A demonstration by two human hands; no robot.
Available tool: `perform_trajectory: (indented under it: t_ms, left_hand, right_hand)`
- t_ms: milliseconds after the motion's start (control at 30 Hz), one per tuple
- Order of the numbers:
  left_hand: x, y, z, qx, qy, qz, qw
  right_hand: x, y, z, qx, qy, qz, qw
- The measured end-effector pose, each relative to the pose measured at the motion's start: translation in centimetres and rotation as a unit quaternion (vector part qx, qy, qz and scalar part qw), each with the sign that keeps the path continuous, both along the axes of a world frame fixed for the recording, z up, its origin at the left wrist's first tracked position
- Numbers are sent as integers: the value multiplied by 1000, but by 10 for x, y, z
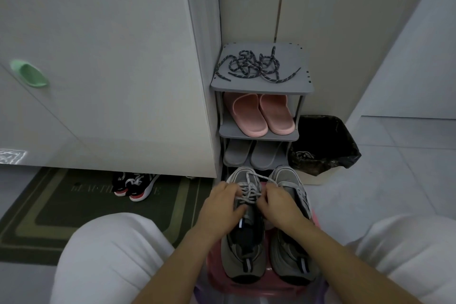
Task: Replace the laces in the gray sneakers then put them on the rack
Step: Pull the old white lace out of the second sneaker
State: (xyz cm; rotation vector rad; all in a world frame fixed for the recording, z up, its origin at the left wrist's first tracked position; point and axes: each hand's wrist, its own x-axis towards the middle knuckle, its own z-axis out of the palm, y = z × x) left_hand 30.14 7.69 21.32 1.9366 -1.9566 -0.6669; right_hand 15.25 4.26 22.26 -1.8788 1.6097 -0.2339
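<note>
Toes toward rack point(261, 87), left sneaker point(243, 261) ran lengthwise away; left hand point(220, 198), right hand point(277, 201) flanked its lace point(248, 191), both grips pinching it.

Quick notes on me only. My left hand point(222, 202) and right hand point(276, 202) are bare, and both forearms run bare from the gray sneakers point(243, 264) down to the bottom edge. White legwear, plain smooth cloth with soft folds, trousers or shorts I cannot tell. My left knee point(111, 254) is a rounded white bulge left of the sneakers, and my right knee point(407, 254) looks the same right of them. A sliver of purple fabric point(198, 290) shows just below the sneakers; cannot tell if it is my clothing.
</note>
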Motion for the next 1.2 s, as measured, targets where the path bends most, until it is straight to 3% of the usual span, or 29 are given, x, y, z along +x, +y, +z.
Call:
perform_trajectory:
  t_ms: [300, 433, 667, 900, 1100, 1200]
  left_hand:
    - [-1, -2, 4, 5, -3, 22, 1000]
    - [-3, 1, 4, -15, 49, 61, 997]
    - [0, 0, 0, 38, 82, 56, 994]
    - [2, 0, -1, 60, 119, 66, 989]
    - [4, 4, -5, 91, 206, 105, 969]
    - [5, 4, -5, 96, 224, 109, 964]
  right_hand:
    - [-5, -6, -1, 37, -13, 8, 999]
    - [-7, -6, -6, 18, -31, 8, 999]
    - [-8, -7, -11, 36, -54, -30, 997]
    - [-10, -4, -13, 11, -35, -8, 999]
    - [-11, -6, -20, 49, -112, -93, 988]
    - [-11, -7, -20, 64, -107, -65, 990]
